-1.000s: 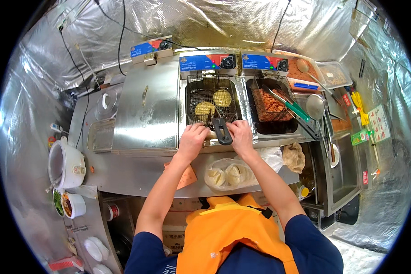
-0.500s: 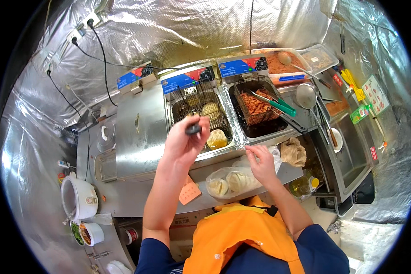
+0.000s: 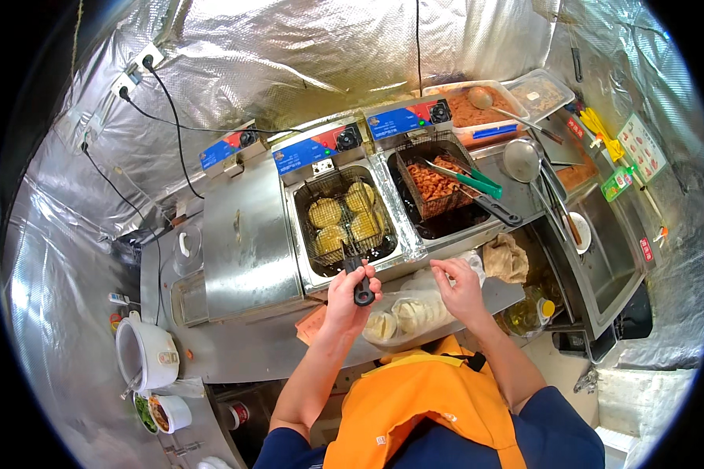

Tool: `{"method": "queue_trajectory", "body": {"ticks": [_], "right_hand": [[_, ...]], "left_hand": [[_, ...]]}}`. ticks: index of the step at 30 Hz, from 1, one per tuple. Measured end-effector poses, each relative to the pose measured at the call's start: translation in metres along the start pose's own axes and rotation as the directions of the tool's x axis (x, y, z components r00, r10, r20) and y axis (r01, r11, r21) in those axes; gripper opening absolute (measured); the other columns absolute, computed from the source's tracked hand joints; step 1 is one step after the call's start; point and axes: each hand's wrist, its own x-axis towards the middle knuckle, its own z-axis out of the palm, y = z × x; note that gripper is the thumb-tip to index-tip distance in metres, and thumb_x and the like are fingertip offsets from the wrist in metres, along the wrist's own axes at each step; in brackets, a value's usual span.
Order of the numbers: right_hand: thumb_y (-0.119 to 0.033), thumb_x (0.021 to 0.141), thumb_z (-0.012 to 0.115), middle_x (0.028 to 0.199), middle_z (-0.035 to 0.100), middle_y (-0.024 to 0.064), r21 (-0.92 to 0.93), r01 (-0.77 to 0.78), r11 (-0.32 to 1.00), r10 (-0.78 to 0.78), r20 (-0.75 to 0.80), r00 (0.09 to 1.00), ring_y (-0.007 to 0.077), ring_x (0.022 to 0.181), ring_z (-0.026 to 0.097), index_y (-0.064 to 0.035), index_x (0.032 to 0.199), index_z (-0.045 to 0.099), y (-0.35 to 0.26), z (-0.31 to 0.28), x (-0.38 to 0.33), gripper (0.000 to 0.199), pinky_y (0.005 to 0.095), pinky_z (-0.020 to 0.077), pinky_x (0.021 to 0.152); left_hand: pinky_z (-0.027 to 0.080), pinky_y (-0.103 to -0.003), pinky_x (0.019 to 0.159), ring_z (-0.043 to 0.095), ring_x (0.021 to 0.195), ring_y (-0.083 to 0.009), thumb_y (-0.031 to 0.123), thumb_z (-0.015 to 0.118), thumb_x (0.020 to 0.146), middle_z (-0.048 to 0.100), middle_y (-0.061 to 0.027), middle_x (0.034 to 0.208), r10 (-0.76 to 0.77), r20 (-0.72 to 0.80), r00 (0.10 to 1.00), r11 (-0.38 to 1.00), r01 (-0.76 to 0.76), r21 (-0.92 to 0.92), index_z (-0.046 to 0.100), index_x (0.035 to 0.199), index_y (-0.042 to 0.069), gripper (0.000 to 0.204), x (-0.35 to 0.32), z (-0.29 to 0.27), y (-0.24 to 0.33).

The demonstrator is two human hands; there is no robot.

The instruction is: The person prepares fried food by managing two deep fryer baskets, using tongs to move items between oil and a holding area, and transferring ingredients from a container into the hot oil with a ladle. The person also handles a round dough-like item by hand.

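My left hand (image 3: 350,298) is closed around the black handle (image 3: 361,285) of a wire fryer basket (image 3: 341,187). That basket sits low in the left fryer well among several round, pale yellow cakes (image 3: 330,239) in oil; whether they lie in or under the mesh I cannot tell. My right hand (image 3: 460,289) hovers by the front edge of the fryer, fingers curled in with nothing visible in them. Just beside it, a clear plastic bag (image 3: 403,319) holds several pale round dough pieces.
A second basket (image 3: 438,184) of reddish-brown fried pieces, with green-handled tongs (image 3: 477,184) on top, rests over the right well. Skimmers (image 3: 522,160) lie beside it, near a sink (image 3: 602,258). Farther left are a metal cover (image 3: 246,242) and a white cooker (image 3: 145,356).
My left hand has come down and nearer to me, and the raised basket is now lowered into the well. More of the round cakes show. My right hand's fingers have curled in.
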Motion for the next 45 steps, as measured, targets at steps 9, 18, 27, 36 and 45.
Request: {"method": "queue_trajectory", "body": {"ticks": [9,18,27,36,45], "right_hand": [[-0.011,0.097,0.067,0.095,0.073,0.0132,0.027,0.074,0.997,-0.076,0.062,0.995,0.0261,0.088,0.065,-0.0004,0.107,0.075,0.007,0.015,-0.002,0.017,0.0340,0.0524,0.071],[-0.013,0.095,0.067,0.096,0.073,0.0146,0.072,-0.001,0.997,-0.007,0.120,0.993,0.0320,0.092,0.064,0.0002,0.106,0.074,0.002,0.021,-0.003,0.019,0.0397,0.0519,0.081],[-0.013,0.094,0.067,0.093,0.073,0.0149,0.051,-0.075,0.996,0.066,0.157,0.985,0.0344,0.088,0.066,-0.0013,0.104,0.075,0.016,0.019,-0.019,0.017,0.0418,0.0523,0.079],[-0.018,0.095,0.065,0.095,0.072,0.0170,-0.005,-0.103,0.995,0.099,0.317,0.943,0.0355,0.091,0.067,-0.0023,0.106,0.076,0.013,0.022,-0.031,0.022,0.0425,0.0528,0.082],[-0.020,0.094,0.065,0.099,0.074,0.0205,-0.050,-0.154,0.987,0.161,0.365,0.917,0.0380,0.092,0.071,-0.0013,0.110,0.076,0.007,0.017,-0.048,0.026,0.0432,0.0557,0.081]], "left_hand": [[0.053,-0.027,0.057,0.059,0.073,-0.0120,0.012,0.053,0.104,0.060,-0.0060,0.099,-0.041,0.008,0.999,0.999,0.041,-0.023,0.050,0.120,-0.001,0.021,-0.023,0.019,0.011],[0.058,-0.029,0.065,0.064,0.080,-0.0164,0.012,0.054,0.104,0.060,-0.0072,0.101,-0.085,0.003,0.996,0.995,0.085,-0.057,0.050,0.117,-0.001,0.019,-0.009,0.006,0.011],[0.060,-0.040,0.087,0.072,0.108,-0.0336,0.024,0.073,0.093,0.060,-0.0319,0.137,0.503,0.513,0.696,-0.333,-0.392,0.858,0.066,0.120,-0.006,0.042,-0.043,0.025,0.001],[0.061,-0.038,0.067,0.075,0.075,-0.0318,0.020,0.074,0.087,0.077,-0.0199,0.103,0.469,0.586,0.661,-0.471,-0.374,0.799,0.073,0.093,0.003,0.018,-0.004,-0.009,-0.012],[0.061,-0.039,0.065,0.075,0.075,-0.0314,0.029,0.076,0.086,0.076,-0.0201,0.106,0.453,0.567,0.688,-0.473,-0.354,0.807,0.074,0.093,0.004,0.026,-0.010,-0.025,-0.025]]}}
